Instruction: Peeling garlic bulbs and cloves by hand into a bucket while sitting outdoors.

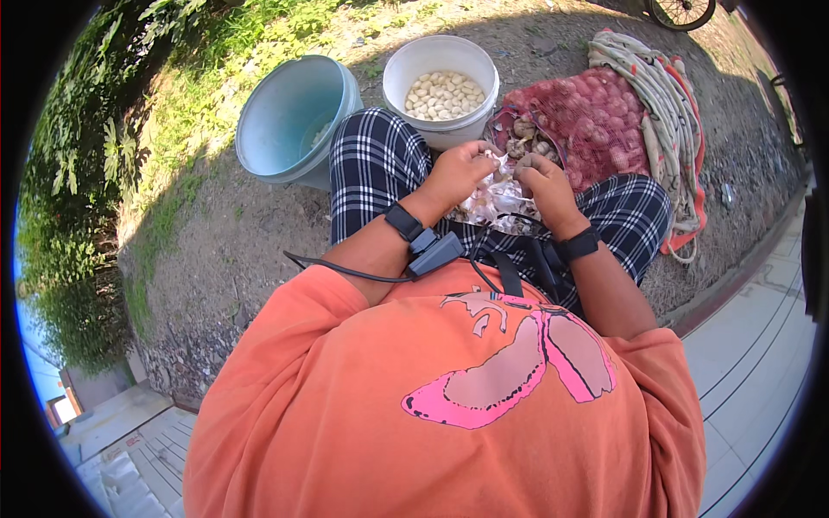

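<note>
My left hand (pixel 460 175) is closed in a pinch, with a whitish papery piece of garlic (pixel 496 161) at its fingertips. Facing it a short way off, my right hand (pixel 547 187) has its fingers curled together; whatever is between them is too small to make out. Below and between both hands lies a heap of garlic skins (pixel 492 205) in my lap. Several whole garlic bulbs (pixel 528 142) show at the mouth of a red mesh sack (pixel 580 112), just beyond my right hand. A white bucket (pixel 397 78) holding many peeled garlic cloves (pixel 444 97) stands beyond my left hand.
A light blue bucket (pixel 259 129) with a few pale pieces inside stands left of my knee. Folded whitish sacking (pixel 678 147) with an orange edge lies right of the mesh sack. A wheel (pixel 682 13) shows at the far right. Bare earth and greenery surround the buckets.
</note>
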`<state>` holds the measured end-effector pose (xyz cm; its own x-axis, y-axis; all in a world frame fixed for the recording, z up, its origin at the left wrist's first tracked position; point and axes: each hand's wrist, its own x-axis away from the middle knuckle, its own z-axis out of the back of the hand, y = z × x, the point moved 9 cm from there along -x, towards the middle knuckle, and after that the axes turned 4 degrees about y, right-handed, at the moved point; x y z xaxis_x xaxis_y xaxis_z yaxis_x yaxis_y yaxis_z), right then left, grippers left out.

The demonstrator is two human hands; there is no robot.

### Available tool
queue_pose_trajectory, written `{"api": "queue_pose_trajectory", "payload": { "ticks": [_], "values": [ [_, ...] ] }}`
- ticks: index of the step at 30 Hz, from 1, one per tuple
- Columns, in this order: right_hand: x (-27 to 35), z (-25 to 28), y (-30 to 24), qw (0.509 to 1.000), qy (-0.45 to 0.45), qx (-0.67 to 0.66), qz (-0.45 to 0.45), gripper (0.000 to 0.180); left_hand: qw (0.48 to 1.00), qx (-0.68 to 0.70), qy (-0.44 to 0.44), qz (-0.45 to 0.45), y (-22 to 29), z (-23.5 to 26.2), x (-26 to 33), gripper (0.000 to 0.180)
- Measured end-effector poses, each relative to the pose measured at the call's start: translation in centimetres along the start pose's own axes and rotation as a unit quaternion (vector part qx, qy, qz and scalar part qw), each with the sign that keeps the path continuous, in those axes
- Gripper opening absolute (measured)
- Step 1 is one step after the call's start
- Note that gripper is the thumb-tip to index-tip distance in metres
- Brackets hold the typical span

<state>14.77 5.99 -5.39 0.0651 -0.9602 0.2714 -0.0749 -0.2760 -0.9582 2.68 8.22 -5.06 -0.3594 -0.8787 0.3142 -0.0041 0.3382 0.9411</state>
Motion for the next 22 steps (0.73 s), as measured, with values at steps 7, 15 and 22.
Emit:
{"api": "queue_pose_trajectory", "payload": {
  "ticks": [7, 15, 22],
  "values": [
    [-0.2, -1.4, -1.4, 0.979, -0.004, 0.171, 0.113, 0.018, 0.936, -0.34, 0.052, -0.081, 1.5, 0.2, 0.9, 0.032],
    [0.4, -1.4, -3.4, 0.96, 0.033, 0.227, 0.161, 0.015, 0.912, -0.402, 0.046, -0.073, 2.4, -0.2, 1.6, 0.027],
    [0.1, 0.0, -2.9, 0.936, 0.074, 0.325, 0.111, 0.018, 0.92, -0.378, 0.0, -0.104, 2.3, -1.1, 1.7, 0.03]
  ]
}}
